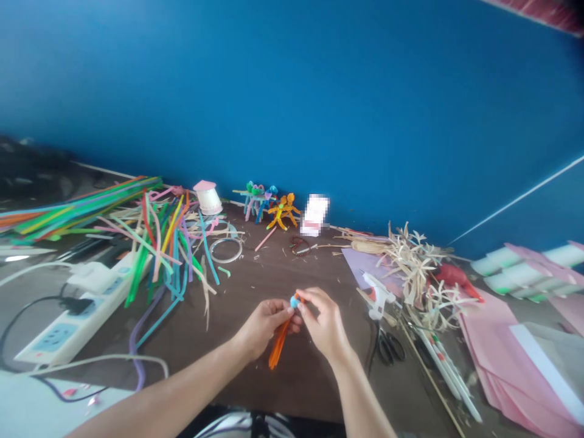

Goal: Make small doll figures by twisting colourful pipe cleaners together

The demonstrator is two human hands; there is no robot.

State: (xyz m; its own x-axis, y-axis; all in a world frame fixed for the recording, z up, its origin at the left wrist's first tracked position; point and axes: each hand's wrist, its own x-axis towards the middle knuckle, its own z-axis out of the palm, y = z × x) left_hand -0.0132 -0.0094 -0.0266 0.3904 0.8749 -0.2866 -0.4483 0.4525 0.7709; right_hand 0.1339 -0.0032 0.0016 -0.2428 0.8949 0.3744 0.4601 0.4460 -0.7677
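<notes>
Near the middle of the dark table, my left hand [267, 322] is closed around a bundle of orange pipe cleaners [278, 349], whose loose ends hang below the fingers. A small light-blue fuzzy piece [294, 302] shows at the top of the bundle, between both hands. Thumb and fingers of my right hand [323, 316] pinch at that top, where a bit of orange also shows. How the blue piece joins the orange ones is too small to tell. Beyond the hands, finished-looking pipe-cleaner figures [283, 212] stand by the wall.
Many coloured pipe cleaners [176, 243] and a power strip [68, 328] lie on the left. A paper cup [208, 199] and a wire ring [226, 250] stand behind. To the right are a glue gun [378, 295], black scissors [391, 349], dried flowers [413, 261] and pink sheets [495, 353].
</notes>
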